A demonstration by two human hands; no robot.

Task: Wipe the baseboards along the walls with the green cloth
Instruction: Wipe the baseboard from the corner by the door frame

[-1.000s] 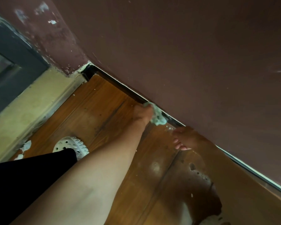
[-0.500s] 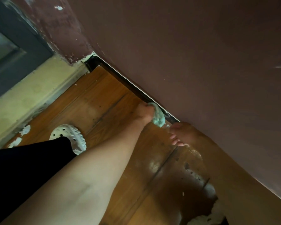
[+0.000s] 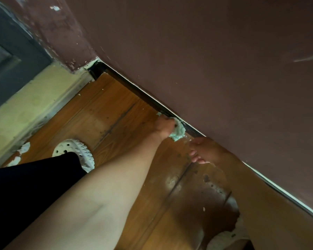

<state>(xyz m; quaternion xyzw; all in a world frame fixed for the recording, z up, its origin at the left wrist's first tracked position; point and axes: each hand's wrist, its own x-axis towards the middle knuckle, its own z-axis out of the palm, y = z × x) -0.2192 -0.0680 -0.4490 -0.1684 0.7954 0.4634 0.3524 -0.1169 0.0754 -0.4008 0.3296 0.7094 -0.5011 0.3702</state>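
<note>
**Inspector:** Cloth position?

**Assistant:** The green cloth (image 3: 178,131) is at centre frame, wadded against the baseboard (image 3: 130,86). The left hand (image 3: 163,126) is clenched round it. The right hand (image 3: 204,150) rests on the floor (image 3: 116,114), grasping nothing.

**Inspector:** Handling?

**Assistant:** Judged soft, light and limp. Grip the whole wad and press firmly.

No text, label or number can be read (nowhere at all).
</note>
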